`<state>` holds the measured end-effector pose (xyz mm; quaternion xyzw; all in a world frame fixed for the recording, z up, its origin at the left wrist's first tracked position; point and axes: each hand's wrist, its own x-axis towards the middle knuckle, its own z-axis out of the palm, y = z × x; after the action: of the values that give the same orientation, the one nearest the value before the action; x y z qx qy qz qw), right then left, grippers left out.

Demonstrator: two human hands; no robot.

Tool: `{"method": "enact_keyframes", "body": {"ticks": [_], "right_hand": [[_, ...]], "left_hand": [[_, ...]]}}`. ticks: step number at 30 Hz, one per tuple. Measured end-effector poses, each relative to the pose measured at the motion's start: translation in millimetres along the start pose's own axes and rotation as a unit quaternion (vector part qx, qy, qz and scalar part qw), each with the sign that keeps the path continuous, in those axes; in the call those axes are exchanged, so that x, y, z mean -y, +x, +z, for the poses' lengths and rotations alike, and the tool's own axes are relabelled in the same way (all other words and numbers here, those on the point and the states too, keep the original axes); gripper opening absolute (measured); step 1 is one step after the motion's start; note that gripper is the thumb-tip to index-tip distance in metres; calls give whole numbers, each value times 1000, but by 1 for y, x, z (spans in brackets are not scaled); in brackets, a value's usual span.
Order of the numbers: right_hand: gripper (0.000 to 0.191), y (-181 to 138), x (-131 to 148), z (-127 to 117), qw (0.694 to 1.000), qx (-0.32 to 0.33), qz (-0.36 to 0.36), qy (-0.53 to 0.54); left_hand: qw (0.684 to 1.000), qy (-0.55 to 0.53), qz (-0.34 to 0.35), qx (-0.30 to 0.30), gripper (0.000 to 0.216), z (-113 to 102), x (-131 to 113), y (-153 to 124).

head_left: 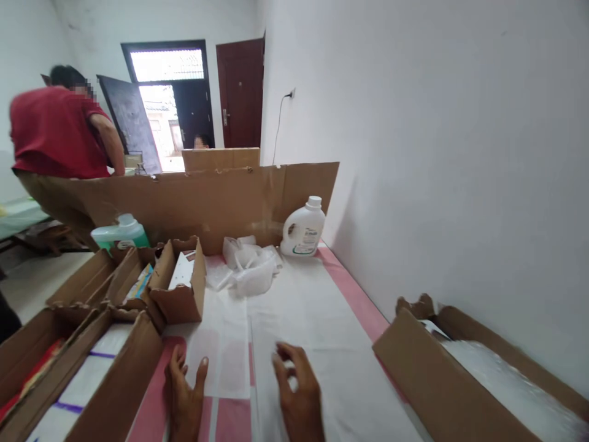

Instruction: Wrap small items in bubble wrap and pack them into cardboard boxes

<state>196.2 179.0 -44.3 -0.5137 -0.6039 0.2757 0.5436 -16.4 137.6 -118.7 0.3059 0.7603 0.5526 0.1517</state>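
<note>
- A flat sheet of frosted, translucent plastic (223, 362) lies on the desk (354, 387), which is spread with pink and white covering, in front of the person and between the two hands.
- The sheet looks thin and smooth; pinkish patches of the covering show faintly through it, and its near edge runs nearly straight to a corner at the right. Its far edge blends into the white, so where it ends is hard to tell.
- The left hand (186, 396) is at the sheet's near left side, its grip spread, thumb well apart from the fingers and nothing between them. Whether it touches the sheet cannot be told.
- The right hand (299, 393) is over the white part of the covering, to the right of the sheet and apart from it. Its fingers are bent and blurred; whether this grip is pressed together cannot be told, and it shows nothing held.
- Beyond the sheet sits a loose heap of crumpled, clear plastic bags (253, 273), just left of a white, handled plastic jug (304, 233).
- Left of the left hand stands a long, open cardboard box (124, 368) holding white packs with purple bands (92, 374).
</note>
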Motion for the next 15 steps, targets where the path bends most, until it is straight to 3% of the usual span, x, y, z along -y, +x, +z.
{"method": "enact_keyframes", "body": {"ticks": [4,8,12,15], "right_hand": [[41,84,61,107,987,140,-60,53],[38,167,109,182,964,251,17,-86],[14,195,124,218,935,329,55,-119],[11,183,121,209,934,336,61,-101]], "left_hand": [[999,49,11,-7,102,-12,12,41],[997,61,32,19,104,5,9,63],[997,42,64,-6,109,26,5,76],[999,24,48,-6,111,31,1,80]]}}
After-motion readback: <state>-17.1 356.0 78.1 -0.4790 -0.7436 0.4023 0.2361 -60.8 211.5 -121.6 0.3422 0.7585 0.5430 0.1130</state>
